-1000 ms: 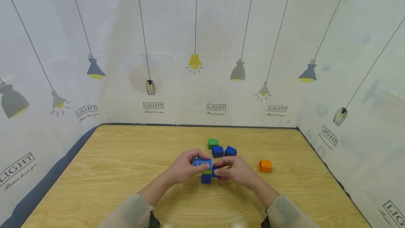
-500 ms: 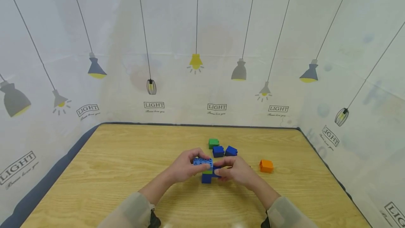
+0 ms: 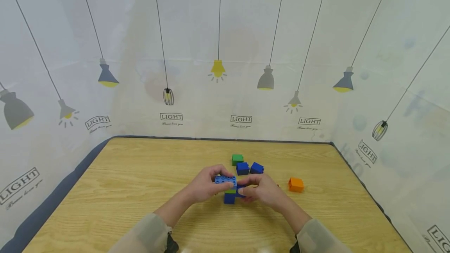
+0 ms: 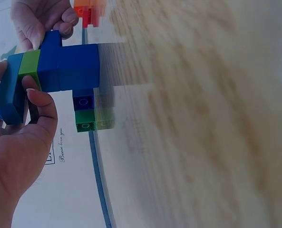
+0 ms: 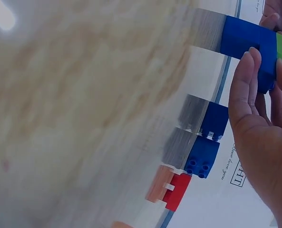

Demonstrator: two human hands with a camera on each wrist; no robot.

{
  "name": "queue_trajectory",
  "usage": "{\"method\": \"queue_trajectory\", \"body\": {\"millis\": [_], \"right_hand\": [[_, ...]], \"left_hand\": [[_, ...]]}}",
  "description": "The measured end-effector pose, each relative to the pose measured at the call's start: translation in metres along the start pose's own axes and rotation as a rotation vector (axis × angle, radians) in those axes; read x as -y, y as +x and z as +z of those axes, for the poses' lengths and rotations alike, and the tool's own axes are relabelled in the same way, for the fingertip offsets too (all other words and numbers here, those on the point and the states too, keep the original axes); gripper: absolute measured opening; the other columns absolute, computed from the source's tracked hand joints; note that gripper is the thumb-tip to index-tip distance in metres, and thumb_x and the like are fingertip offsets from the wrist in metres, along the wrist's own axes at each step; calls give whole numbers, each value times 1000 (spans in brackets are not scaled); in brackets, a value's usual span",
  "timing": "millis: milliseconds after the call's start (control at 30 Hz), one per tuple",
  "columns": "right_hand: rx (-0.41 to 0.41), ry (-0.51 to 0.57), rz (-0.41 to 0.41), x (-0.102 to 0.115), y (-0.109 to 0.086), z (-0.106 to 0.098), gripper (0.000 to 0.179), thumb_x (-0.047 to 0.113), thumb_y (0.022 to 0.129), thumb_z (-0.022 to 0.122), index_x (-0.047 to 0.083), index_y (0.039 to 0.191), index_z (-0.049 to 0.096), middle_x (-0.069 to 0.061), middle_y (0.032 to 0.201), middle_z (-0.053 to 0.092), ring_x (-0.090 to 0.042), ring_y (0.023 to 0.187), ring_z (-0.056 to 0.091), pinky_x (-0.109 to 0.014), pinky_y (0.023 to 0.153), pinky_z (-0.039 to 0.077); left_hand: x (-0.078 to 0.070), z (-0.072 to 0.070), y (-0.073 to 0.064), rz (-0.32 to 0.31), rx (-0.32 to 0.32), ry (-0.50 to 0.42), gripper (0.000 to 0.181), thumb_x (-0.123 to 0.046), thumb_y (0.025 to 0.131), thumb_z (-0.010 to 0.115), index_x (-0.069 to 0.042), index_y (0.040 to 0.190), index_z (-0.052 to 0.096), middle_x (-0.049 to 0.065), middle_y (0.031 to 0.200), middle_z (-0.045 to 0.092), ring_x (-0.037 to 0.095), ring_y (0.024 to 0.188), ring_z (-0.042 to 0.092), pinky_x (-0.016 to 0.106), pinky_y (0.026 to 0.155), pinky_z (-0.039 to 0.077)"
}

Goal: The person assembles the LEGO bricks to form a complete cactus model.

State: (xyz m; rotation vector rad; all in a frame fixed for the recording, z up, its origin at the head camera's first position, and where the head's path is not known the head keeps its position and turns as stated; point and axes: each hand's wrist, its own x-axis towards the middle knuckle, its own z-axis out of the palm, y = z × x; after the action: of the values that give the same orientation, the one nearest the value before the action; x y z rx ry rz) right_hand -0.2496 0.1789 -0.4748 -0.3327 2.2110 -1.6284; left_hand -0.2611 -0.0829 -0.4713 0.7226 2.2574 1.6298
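Observation:
A stack of toy building bricks stands on the table between both hands. Its base is a dark blue brick (image 3: 229, 198), with a longer dark blue brick (image 4: 49, 57) above that juts out towards the right hand. Over these sit a lime green brick (image 4: 30, 63) and a light blue brick (image 3: 225, 181), studs up. The left hand (image 3: 205, 185) holds the upper part of the stack, thumb on the near side of the light blue brick. With thumb and fingers the right hand (image 3: 266, 193) grips the jutting dark blue brick, partly hiding it.
Behind the stack lie a green brick (image 3: 237, 159) and two loose dark blue bricks (image 3: 242, 168). An orange brick (image 3: 296, 185) is to the right on the wooden table (image 3: 140, 175). The right wrist view also catches a red brick (image 5: 178, 191). A printed cloth (image 3: 197, 97) encloses the table.

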Motion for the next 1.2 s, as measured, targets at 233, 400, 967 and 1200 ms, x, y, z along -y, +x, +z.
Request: {"method": "queue_trajectory", "body": {"millis": [233,400,967,1200], "right_hand": [[-1,9,-7,0,1,1,31,16,103,78,-1,129,76,-16,129,75,-25,92,81,-42,84,70],[-2,13,-13,1,0,1,31,16,103,77,-1,129,76,-16,128,76,-27,91,81,-42,84,70],[8,29,-19,-1,-2,1,32,15,104,77,-1,132,75,-16,129,74,-30,92,81,-44,84,70],[8,31,-15,3,-3,1,34,15,103,78,-2,133,74,-16,127,74,-28,91,81,-43,83,70]], "left_hand": [[0,1,0,10,-8,9,21,-30,105,77,-16,121,74,5,112,71,19,90,60,26,73,52],[1,1,0,25,-12,18,22,-29,105,76,-16,122,73,6,116,71,19,94,61,26,78,52],[1,1,-1,22,0,62,28,-33,106,75,-17,129,72,6,121,72,20,100,63,28,81,55],[3,-8,3,13,-18,88,36,-42,112,63,-16,136,71,6,132,73,17,107,65,31,85,57]]}}
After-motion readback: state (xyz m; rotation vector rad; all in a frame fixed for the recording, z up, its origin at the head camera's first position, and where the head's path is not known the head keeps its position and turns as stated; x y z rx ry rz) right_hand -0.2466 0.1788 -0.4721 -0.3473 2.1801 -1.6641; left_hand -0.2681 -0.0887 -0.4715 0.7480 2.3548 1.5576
